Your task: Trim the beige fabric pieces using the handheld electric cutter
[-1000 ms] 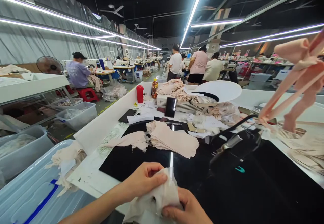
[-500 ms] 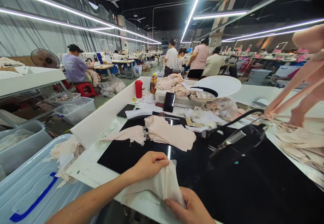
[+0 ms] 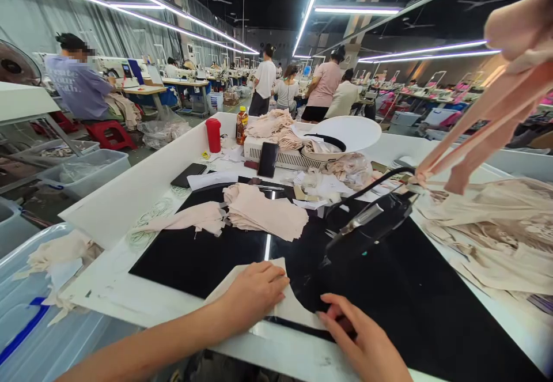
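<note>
A cream fabric piece point(image 3: 296, 304) lies on the black board point(image 3: 389, 295) near the front edge of the white table. My left hand point(image 3: 254, 290) rests palm down on it, fingers stretched out and covering its middle. At the fabric's right corner is my right hand point(image 3: 358, 336), thumb and forefinger apart and the other fingers curled. Its thumb tip is by the fabric edge; I cannot tell if it touches. Beyond my hands lie a stack of cream fabric pieces point(image 3: 268, 212) and a smaller bundle point(image 3: 194, 219) to its left.
A black iron-like tool point(image 3: 367, 235) with a cable stands right of centre. Pink fabric strips point(image 3: 496, 111) hang at the right above a fabric pile point(image 3: 496, 238). A phone point(image 3: 268, 159), red cup point(image 3: 213, 135) and bottle point(image 3: 241, 125) stand behind. Other people work farther back.
The cream fabric was held raised between both hands; now it lies flat on the board. My left hand has flattened onto it, and my right fingers have opened. The view has turned slightly right.
</note>
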`<state>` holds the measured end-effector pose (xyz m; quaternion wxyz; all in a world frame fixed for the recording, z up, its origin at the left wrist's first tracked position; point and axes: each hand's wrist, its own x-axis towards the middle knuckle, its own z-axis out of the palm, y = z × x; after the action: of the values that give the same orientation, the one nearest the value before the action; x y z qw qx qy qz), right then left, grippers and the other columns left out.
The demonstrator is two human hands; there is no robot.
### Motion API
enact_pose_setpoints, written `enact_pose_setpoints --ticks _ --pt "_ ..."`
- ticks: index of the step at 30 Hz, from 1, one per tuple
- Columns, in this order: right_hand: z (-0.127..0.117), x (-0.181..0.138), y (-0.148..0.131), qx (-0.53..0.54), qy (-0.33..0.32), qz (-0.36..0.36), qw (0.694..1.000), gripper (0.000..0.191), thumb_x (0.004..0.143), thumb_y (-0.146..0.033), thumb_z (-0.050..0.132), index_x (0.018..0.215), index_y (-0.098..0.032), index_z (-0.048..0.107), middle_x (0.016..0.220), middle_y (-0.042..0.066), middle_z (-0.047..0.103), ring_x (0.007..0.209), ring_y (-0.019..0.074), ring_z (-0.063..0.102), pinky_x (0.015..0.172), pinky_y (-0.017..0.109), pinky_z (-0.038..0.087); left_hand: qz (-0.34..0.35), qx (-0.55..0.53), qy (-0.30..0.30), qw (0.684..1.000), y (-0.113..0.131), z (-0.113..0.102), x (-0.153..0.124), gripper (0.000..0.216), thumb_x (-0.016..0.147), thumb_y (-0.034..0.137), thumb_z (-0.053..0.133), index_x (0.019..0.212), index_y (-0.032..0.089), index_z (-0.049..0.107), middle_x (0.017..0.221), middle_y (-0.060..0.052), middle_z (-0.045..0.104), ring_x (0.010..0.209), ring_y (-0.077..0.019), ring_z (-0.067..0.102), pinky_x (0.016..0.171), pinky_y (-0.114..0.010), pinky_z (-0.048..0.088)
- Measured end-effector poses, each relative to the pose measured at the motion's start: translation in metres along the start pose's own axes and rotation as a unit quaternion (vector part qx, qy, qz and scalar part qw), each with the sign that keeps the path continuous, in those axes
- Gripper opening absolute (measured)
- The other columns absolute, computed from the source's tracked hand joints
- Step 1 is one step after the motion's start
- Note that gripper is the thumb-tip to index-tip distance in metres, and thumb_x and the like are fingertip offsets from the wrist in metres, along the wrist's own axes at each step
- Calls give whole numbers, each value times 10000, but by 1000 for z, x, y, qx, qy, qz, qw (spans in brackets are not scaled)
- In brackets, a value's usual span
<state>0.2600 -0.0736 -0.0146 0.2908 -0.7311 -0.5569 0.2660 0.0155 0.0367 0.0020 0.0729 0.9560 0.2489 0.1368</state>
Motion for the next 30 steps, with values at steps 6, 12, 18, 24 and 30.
enact_pose_setpoints --ticks 6,12,18,24,30 --pt "-38 40 -6 129 151 -20 980 752 724 -644 798 1342 -258 613 1169 89 725 1006 262 714 766 343 621 37 80 23 996 4 7 0 170 1054 243 611 1189 147 653 1259 -93 699 1149 -218 656 1033 -332 505" --pt "-41 76 -71 306 218 -160 913 796 631 -477 942 1304 -264 574 1234 92 700 1129 275 695 954 434 584 -7 83 52 995 6 13 1 316 1044 338 651 1300 156 617 1401 -88 660 1210 -248 638 969 -361 517" --pt "-16 85 -117 319 334 -162 872 423 779 -392 867 1070 -241 600 948 17 700 706 162 665 740 353 595 -11 119 81 990 8 26 5 357 1028 411 683 1254 135 662 1367 -96 693 1135 -247 668 912 -350 509" --pt "3 93 -120 334 307 -182 873 566 791 -350 869 1253 -246 560 875 -2 678 654 172 658 690 361 583 -9 111 130 985 10 38 2 408 1031 472 666 1252 130 677 1381 -86 690 1200 -236 652 975 -345 490" --pt "16 101 -125 418 274 -221 838 633 858 -281 812 1401 -288 486 844 -47 651 601 137 646 626 332 584 -22 66 133 989 11 44 1 413 1043 490 637 1261 142 680 1383 -86 688 1215 -230 647 1000 -347 490"
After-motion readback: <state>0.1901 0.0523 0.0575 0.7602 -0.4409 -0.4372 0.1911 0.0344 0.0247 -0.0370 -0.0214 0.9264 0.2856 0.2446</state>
